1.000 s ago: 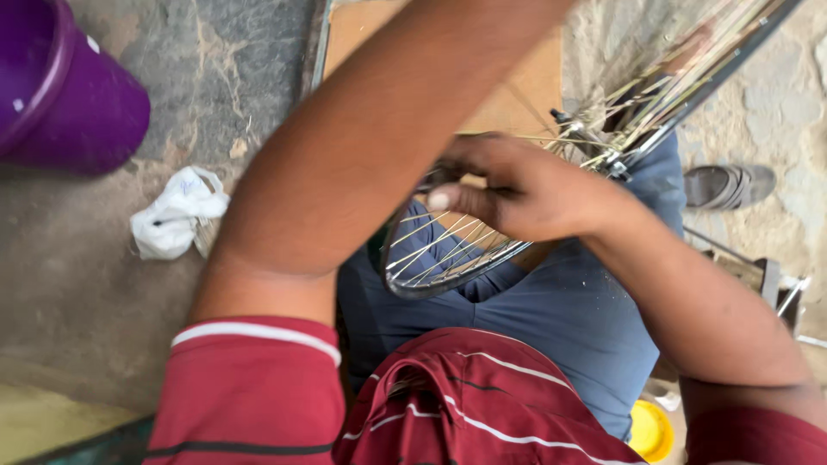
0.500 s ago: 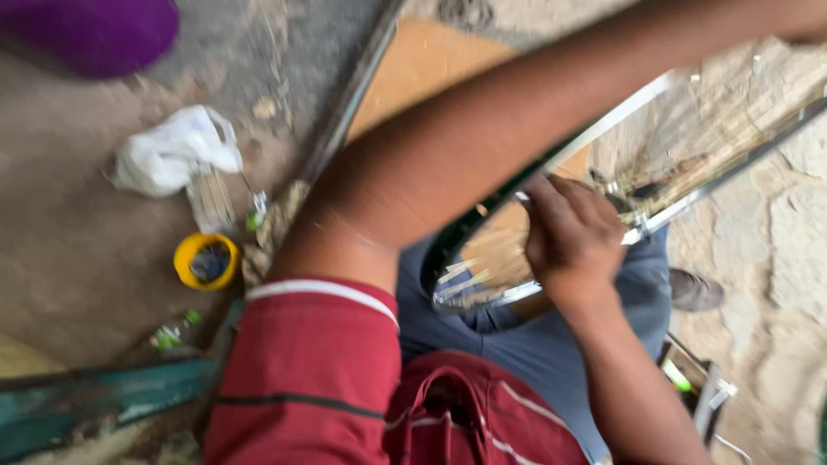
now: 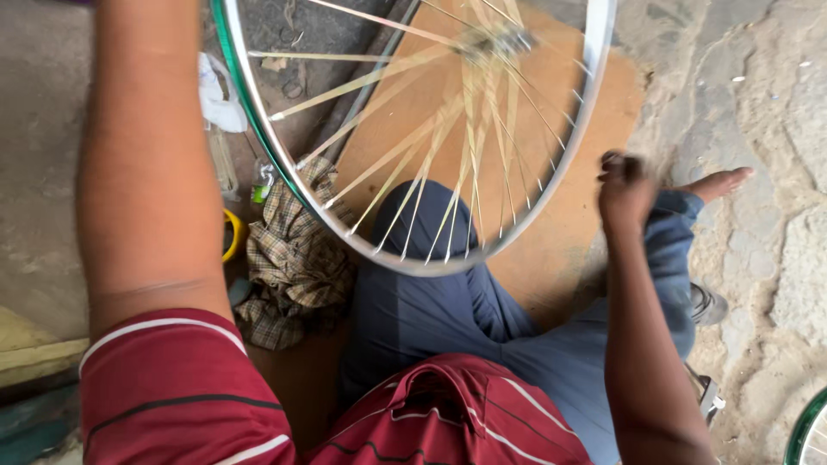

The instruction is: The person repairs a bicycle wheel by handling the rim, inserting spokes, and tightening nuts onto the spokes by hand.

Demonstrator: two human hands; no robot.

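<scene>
A silver bicycle wheel rim (image 3: 413, 258) with thin spokes and a hub (image 3: 495, 39) stands over my lap, its left edge green. My left arm (image 3: 151, 164) runs up past the rim's left side and out of the top of the view, so the hand itself is hidden. My right hand (image 3: 624, 185) is blurred, with fingers curled into a fist, just right of the rim and not touching it. Nothing is visible in that fist. I sit on the ground in blue trousers (image 3: 431, 319) and a red striped shirt.
A checked cloth (image 3: 293, 258) lies left of my knee, next to a yellow cup (image 3: 231, 234) and a white rag (image 3: 215, 95). A brown board (image 3: 551, 232) lies under the wheel. My bare foot (image 3: 719, 182) rests on stone paving. Another green rim (image 3: 805, 430) shows at bottom right.
The view has swung, and the wheel now fills the upper middle. My right hand has come off the rim and moved to its right side.
</scene>
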